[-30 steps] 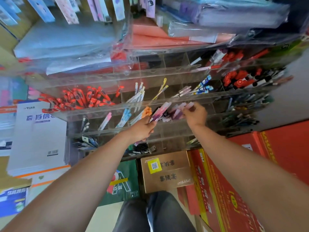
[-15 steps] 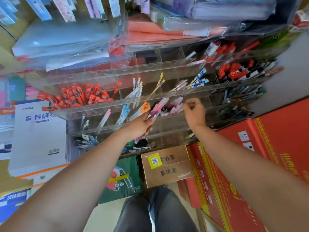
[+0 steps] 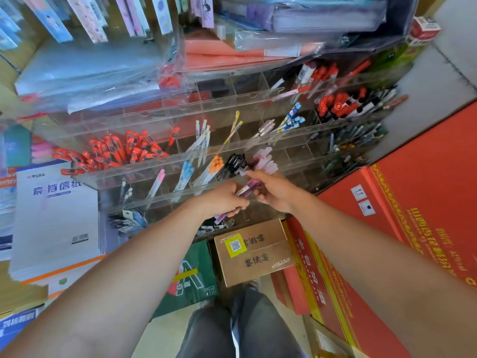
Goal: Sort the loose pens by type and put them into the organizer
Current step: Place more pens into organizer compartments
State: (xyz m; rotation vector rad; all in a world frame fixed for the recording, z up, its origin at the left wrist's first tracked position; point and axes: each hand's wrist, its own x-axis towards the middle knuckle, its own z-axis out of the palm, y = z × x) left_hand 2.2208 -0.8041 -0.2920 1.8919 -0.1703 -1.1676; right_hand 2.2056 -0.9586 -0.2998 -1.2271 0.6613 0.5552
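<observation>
A clear acrylic organizer with tiered compartments stands in front of me. Its cells hold red pens, orange-capped pens, black pens and pale pink pens. My left hand grips a small bundle of pink and purple pens in front of the lower tier. My right hand meets it from the right, and its fingertips pinch the upper end of the bundle.
Red cartons stack at the right, a brown box and green box below the organizer. A stack of white paper pads lies left. Plastic folders hang over the organizer's top.
My right hand has come down from the pink pen compartment to the bundle in my left hand. My left hand has lowered slightly toward me.
</observation>
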